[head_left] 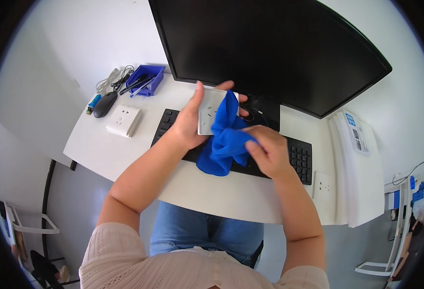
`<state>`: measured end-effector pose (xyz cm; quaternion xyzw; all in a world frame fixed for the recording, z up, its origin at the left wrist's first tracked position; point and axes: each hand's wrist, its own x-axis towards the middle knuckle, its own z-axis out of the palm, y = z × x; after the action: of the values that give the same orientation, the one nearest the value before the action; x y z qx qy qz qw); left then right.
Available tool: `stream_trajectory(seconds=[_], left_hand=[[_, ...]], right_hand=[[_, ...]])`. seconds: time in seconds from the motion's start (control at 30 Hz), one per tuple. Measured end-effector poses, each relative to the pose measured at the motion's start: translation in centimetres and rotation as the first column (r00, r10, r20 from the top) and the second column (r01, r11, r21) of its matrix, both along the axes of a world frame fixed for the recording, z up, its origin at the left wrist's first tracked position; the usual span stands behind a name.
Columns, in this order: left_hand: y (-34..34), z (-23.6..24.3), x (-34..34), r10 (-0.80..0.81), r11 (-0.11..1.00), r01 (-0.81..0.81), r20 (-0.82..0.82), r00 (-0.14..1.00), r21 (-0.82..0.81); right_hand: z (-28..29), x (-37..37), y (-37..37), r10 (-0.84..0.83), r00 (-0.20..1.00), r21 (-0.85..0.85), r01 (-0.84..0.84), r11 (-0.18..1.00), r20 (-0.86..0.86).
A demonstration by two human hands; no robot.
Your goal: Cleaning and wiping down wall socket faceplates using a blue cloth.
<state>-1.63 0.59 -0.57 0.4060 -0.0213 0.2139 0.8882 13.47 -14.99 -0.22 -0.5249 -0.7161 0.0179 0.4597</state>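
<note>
My left hand (pixel 191 120) grips a white wall socket plate (pixel 207 111) by its edges, thumb along the near left side and fingers behind. The plate is tilted up above the keyboard, its slotted face toward me. In my right hand (pixel 269 150) a bright blue cloth (pixel 228 144) is pinched between thumb and fingers. One end of the cloth lies over the right part of the plate and hides it; the rest hangs down over the keyboard (pixel 299 159).
Behind my hands stands a large black monitor (pixel 274 48). At the left lie white socket plates (pixel 123 120), a black mouse (pixel 105 104), cables and a blue bin (pixel 147 86) with pens. At the right are another socket (pixel 322 186) and a stack of white sheets (pixel 356 178).
</note>
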Motion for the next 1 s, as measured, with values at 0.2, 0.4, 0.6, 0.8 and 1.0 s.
stream_trajectory(seconds=[0.2, 0.4, 0.6, 0.8, 1.0], left_hand=[[1.4, -0.2, 0.1, -0.020, 0.999, 0.013, 0.179, 0.984, 0.040], [-1.5, -0.9, -0.3, -0.205, 0.975, 0.210, 0.065, 0.977, -0.076], [-4.4, 0.0, -0.3, -0.007, 0.999, 0.015, -0.253, 0.967, 0.029], [-4.4, -1.2, -0.2, -0.041, 0.999, 0.049, -0.315, 0.948, 0.015], [-4.2, -0.8, -0.1, -0.033, 0.996, 0.001, -0.349, 0.937, -0.091]], right_hand=[[2.4, 1.3, 0.4, -0.195, 0.395, -0.010, 0.425, 0.905, -0.898], [1.2, -1.2, 0.0, -0.345, 0.939, 0.254, 0.335, 0.907, -0.007], [0.7, -2.4, 0.4, -0.412, 0.890, 0.400, 0.312, 0.862, 0.193], [0.8, -2.7, 0.9, -0.370, 0.896, 0.403, 0.253, 0.879, 0.244], [0.0, -3.0, 1.4, -0.389, 0.877, 0.362, 0.278, 0.890, 0.282]])
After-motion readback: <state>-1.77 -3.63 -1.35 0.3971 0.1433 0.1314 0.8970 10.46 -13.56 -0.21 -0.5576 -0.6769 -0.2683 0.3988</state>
